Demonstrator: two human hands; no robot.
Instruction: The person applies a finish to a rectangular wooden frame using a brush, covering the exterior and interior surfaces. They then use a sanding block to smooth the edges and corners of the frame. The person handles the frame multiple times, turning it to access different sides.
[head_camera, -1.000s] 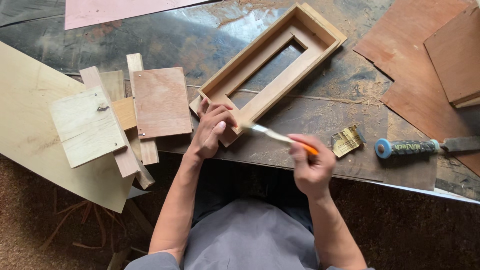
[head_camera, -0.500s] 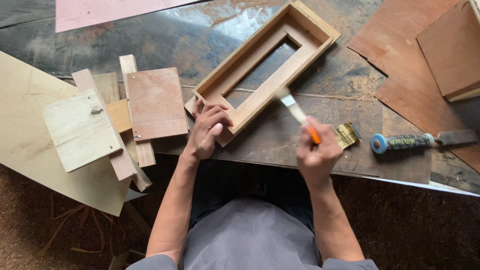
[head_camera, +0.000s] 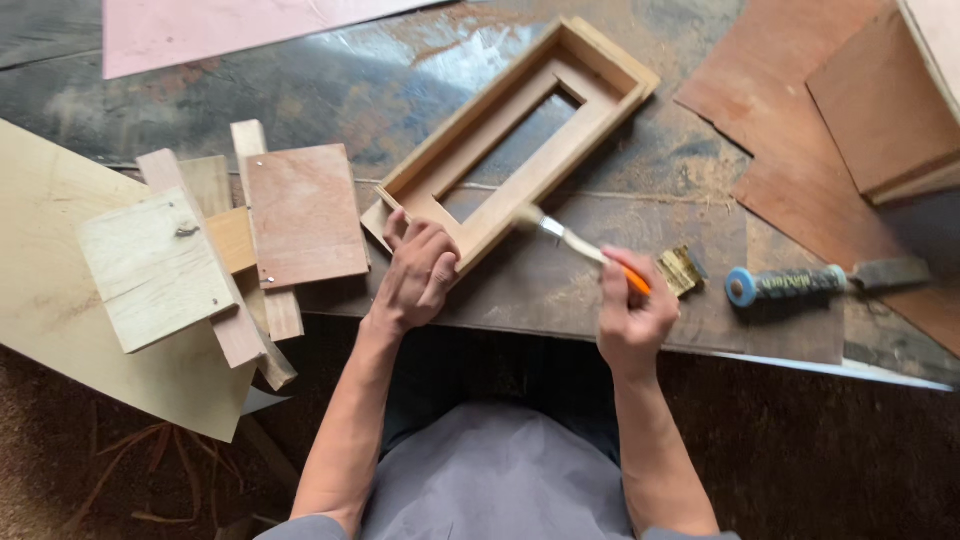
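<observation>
A long rectangular wooden frame lies diagonally on the dark workbench. My left hand presses down on the frame's near corner, fingers spread over the wood. My right hand grips a small paintbrush with an orange and white handle. The bristles touch the outer side of the frame's near long rail.
A stack of wooden offcuts and plywood pieces lies to the left, on a pale board. A blue-handled tool and a small crumpled brown scrap lie to the right. Brown plywood sheets lie at the far right, a pink sheet at the top.
My right hand has swung the brush back and forth along the frame's near rail; its tip now rests lower on the rail than half a second ago. The left hand stays on the corner.
</observation>
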